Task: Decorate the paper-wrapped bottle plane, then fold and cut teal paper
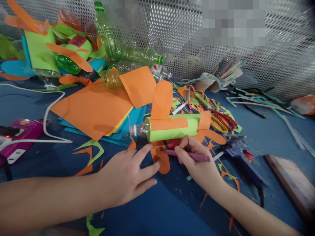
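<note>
Fingers of the right hand grip a purple pen at the orange flap beside the green-wrapped bottle on the tabletop, which from afar I judge could roll if the spread-fingered left hand steadies loosely

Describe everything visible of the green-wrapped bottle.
The bottle lies flat on the blue table, clear plastic neck pointing left, body wrapped in green paper. An orange strip tops it; orange paper wings extend from both sides, more orange pieces at the right end. The left hand touches the near wing; the right hand holds a pen to it.
</note>
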The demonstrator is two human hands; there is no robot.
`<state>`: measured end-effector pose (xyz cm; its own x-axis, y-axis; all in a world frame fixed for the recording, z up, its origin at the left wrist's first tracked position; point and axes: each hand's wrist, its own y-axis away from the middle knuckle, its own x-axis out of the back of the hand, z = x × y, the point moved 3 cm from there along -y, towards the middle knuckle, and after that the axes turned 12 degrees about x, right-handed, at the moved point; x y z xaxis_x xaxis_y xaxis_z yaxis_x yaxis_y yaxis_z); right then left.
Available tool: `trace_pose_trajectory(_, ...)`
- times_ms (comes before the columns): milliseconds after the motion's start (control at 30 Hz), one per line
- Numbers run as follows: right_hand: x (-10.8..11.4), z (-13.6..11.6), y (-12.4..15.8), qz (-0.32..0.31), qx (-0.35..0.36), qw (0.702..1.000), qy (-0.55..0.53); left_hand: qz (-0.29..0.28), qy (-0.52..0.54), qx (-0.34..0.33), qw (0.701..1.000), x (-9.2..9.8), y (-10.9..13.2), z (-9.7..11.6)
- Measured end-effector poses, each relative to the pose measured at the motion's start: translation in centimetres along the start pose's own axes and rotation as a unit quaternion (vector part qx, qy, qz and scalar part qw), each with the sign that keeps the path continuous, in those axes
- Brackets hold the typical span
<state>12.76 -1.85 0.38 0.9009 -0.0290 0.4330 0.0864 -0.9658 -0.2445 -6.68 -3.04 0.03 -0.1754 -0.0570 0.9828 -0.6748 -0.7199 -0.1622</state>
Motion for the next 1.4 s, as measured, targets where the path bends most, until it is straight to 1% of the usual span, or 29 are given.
trace_pose_trajectory(233,-0.02,-0.26,-0.1,0.014,0.004,1.0,-0.01,0.004,0.003,0.001,1.0,-0.04,-0.2,0.04)
trace_pose_trajectory(400,-0.12,-0.17,0.02,-0.012,0.006,1.0,-0.016,-0.002,-0.001,-0.002,1.0,-0.02,-0.25,0.05)
trace_pose_trajectory(567,-0.02,0.2,0.07,-0.005,-0.009,1.0,-0.003,-0.003,0.0,-0.003,1.0,-0.09,-0.1,0.02)
trace_pose_trajectory(700,-0.09,0.06,0.02,-0.014,-0.004,1.0,-0.011,-0.002,-0.002,-0.003,1.0,-0.07,-0.11,0.05)
trace_pose_trajectory(833,0.06,0.07,0.06,0.003,-0.007,1.0,0.004,0.001,-0.002,-0.003,1.0,-0.04,-0.19,0.03)
trace_pose_trajectory(1000,0.01,0.22,0.19,-0.009,-0.005,1.0,-0.004,0.003,-0.006,-0.004,1.0,0.02,-0.14,0.0)
trace_pose_trajectory(1133,0.07,0.25,0.14,0.005,-0.003,1.0,-0.001,0.0,-0.004,-0.003,1.0,0.04,-0.08,0.04)
trace_pose_trajectory(1300,0.02,0.46,0.03,-0.002,-0.004,1.0,0.006,0.001,0.005,-0.002,1.0,-0.07,-0.1,0.02)
trace_pose_trajectory(1400,0.15,0.54,0.08,0.011,0.001,1.0,0.004,0.001,0.003,-0.001,1.0,-0.16,-0.11,-0.03)
